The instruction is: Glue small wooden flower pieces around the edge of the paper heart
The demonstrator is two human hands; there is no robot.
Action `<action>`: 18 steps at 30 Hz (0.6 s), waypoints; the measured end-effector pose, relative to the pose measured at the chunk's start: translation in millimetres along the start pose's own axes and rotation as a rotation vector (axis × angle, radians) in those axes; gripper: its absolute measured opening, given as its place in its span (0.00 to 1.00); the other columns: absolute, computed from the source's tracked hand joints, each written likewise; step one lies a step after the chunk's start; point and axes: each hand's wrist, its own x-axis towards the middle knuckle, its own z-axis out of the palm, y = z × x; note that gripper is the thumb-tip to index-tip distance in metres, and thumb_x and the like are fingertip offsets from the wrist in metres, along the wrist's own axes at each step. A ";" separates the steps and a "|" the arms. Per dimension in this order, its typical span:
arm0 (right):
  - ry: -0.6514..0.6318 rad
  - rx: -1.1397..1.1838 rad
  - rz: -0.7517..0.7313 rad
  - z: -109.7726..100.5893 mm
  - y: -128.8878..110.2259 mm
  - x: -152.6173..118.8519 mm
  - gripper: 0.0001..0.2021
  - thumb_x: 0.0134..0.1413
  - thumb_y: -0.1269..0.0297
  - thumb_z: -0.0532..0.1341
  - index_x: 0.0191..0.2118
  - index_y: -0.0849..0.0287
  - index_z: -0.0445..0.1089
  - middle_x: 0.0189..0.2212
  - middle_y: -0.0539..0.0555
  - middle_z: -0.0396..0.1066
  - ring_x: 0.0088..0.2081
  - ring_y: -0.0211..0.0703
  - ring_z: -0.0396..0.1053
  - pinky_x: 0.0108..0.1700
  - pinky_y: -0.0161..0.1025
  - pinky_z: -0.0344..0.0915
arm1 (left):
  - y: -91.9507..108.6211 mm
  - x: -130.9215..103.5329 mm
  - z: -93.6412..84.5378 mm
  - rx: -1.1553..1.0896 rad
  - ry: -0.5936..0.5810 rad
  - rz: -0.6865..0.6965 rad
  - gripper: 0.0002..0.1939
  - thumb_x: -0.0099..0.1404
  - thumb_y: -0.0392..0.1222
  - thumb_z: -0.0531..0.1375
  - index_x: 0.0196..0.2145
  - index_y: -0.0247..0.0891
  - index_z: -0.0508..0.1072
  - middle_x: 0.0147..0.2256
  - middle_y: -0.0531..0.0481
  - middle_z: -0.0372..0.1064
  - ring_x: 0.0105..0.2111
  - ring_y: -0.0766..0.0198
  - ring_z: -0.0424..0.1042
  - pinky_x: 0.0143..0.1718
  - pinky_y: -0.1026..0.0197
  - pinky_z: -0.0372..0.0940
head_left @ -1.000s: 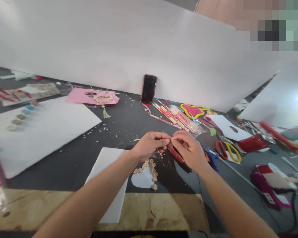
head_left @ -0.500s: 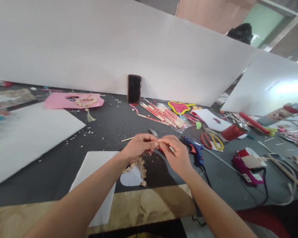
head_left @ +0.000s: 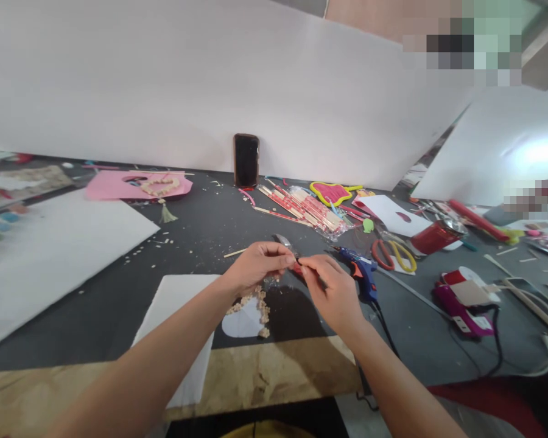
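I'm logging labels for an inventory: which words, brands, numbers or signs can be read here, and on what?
No text is readable.
Red-and-white packets: printed marks, too small and blurred.
Purple box: pale patches, too small to read.
Blue glue gun: nothing legible.
Phone: dark screen, nothing legible.

The left grip [head_left: 263, 265] and right grip [head_left: 331, 289] are bare, as are the tapering forearms [head_left: 164, 347].

Phone [head_left: 246, 160] against back panel [head_left: 164, 85]; glue gun [head_left: 368, 283] right of right hand [head_left: 332, 291]; scissors [head_left: 394, 248] farther right
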 end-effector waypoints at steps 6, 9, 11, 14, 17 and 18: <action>-0.287 -0.045 -0.266 25.7 -35.9 -20.5 0.12 0.57 0.76 0.51 0.42 0.60 0.69 0.39 0.56 0.71 0.42 0.44 0.65 0.44 0.42 0.65 | 22.8 0.5 -20.8 -0.392 0.149 0.204 0.06 0.55 0.37 0.65 0.26 0.33 0.72 0.25 0.52 0.69 0.22 0.75 0.62 0.24 0.71 0.59; -0.481 -0.073 -0.445 49.4 -68.8 -32.8 0.07 0.58 0.71 0.55 0.41 0.60 0.68 0.40 0.53 0.70 0.44 0.46 0.62 0.43 0.43 0.64 | 32.2 -0.5 -29.6 -0.524 0.170 0.275 0.04 0.56 0.35 0.64 0.27 0.32 0.72 0.25 0.52 0.68 0.22 0.76 0.62 0.24 0.72 0.60; -0.619 -0.151 -0.515 62.7 -86.0 -38.4 0.06 0.59 0.67 0.56 0.40 0.61 0.67 0.42 0.54 0.69 0.43 0.47 0.61 0.39 0.44 0.63 | 36.8 -2.0 -31.9 -0.575 0.171 0.301 0.04 0.56 0.34 0.64 0.27 0.32 0.72 0.25 0.52 0.67 0.22 0.77 0.62 0.24 0.73 0.60; -0.665 -0.210 -0.549 75.3 -98.2 -43.6 0.09 0.56 0.65 0.58 0.40 0.63 0.67 0.44 0.57 0.67 0.42 0.48 0.59 0.34 0.44 0.61 | 43.7 -5.2 -31.7 -0.615 0.174 0.319 0.03 0.55 0.33 0.63 0.27 0.32 0.71 0.25 0.52 0.67 0.22 0.77 0.62 0.23 0.73 0.59; -0.642 -0.233 -0.524 79.5 -99.8 -47.4 0.10 0.55 0.63 0.58 0.41 0.64 0.66 0.45 0.58 0.67 0.42 0.49 0.59 0.34 0.46 0.60 | 53.8 -8.9 -29.1 -0.603 0.176 0.341 0.03 0.54 0.32 0.64 0.28 0.34 0.72 0.26 0.53 0.67 0.22 0.77 0.62 0.23 0.74 0.59; -0.637 -0.234 -0.515 79.7 -99.6 -48.4 0.10 0.54 0.63 0.59 0.41 0.63 0.66 0.44 0.58 0.67 0.41 0.49 0.59 0.34 0.45 0.60 | 57.6 -9.8 -27.6 -0.578 0.177 0.349 0.03 0.54 0.33 0.64 0.28 0.34 0.72 0.26 0.53 0.68 0.22 0.77 0.62 0.23 0.73 0.59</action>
